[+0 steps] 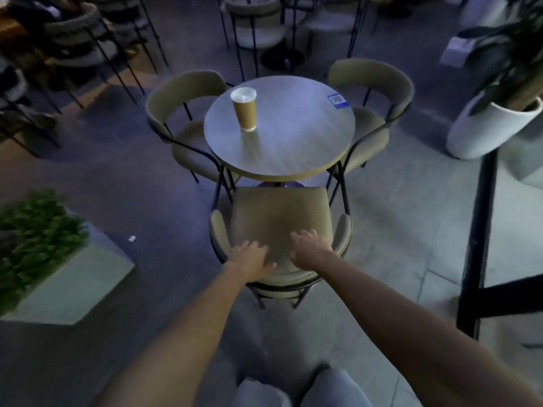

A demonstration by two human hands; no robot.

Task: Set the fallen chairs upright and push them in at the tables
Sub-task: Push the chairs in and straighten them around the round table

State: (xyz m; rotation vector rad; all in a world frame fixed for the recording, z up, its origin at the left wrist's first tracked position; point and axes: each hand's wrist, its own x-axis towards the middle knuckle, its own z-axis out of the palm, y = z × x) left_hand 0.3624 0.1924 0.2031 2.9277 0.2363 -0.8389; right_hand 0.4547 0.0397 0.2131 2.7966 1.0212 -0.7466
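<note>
Two knees in pale trousers show at the bottom edge, and two bare forearms reach forward from them. Both hands rest on the curved backrest of the nearest chair [279, 212]. The left hand [251, 261] lies with its fingers spread flat over the top of the backrest, and the right hand [308, 245] is just beside it, fingers likewise splayed wide. Neither hand plainly curls round the frame, though blur softens the fingertips.

This chair stands upright on its black legs, and the front of its seat reaches the near rim of one round table [288, 142]. On the tabletop stand one brown paper cup [244, 110] with a white lid and, well apart from it near the far right rim, one blue card [338, 100].

Two more chairs stand upright and tucked in at the table, one on the left [182, 92] and one on the right [373, 71], making three in all.

One angular planter [73, 277] of green foliage sits on the floor at left. One white pot [487, 127] and one black post [479, 230] are at right. Several further chairs [255, 24] stand beyond, too blurred to count.
</note>
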